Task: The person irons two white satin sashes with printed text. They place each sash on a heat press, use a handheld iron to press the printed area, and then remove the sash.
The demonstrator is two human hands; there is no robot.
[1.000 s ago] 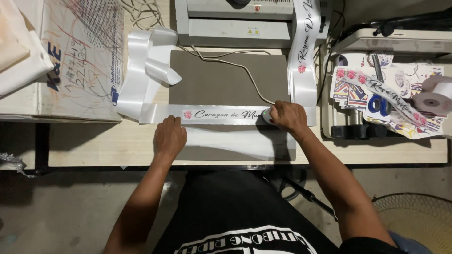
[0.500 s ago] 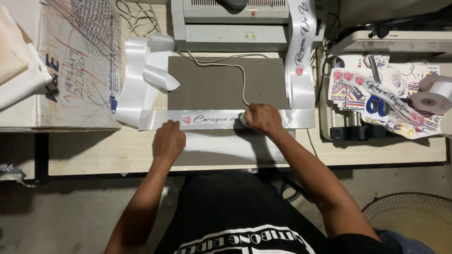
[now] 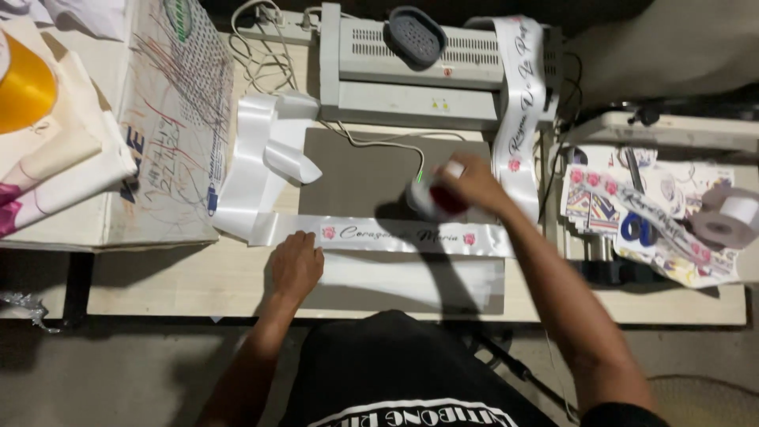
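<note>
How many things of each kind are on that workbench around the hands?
Printed white ribbons: 2, one flat under the left hand at, one draped over the machine at
Plain white ribbon bundles: 1
Grey mats: 1
Grey machines: 1
Tape rolls: 1
Small tools in the right hand: 1
Total: 7

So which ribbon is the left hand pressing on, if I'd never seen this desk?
Start at the grey mat before the white machine. The ribbon lies flat across its near edge, under the left hand. Unlike the upright printed ribbon, it runs sideways.
</note>
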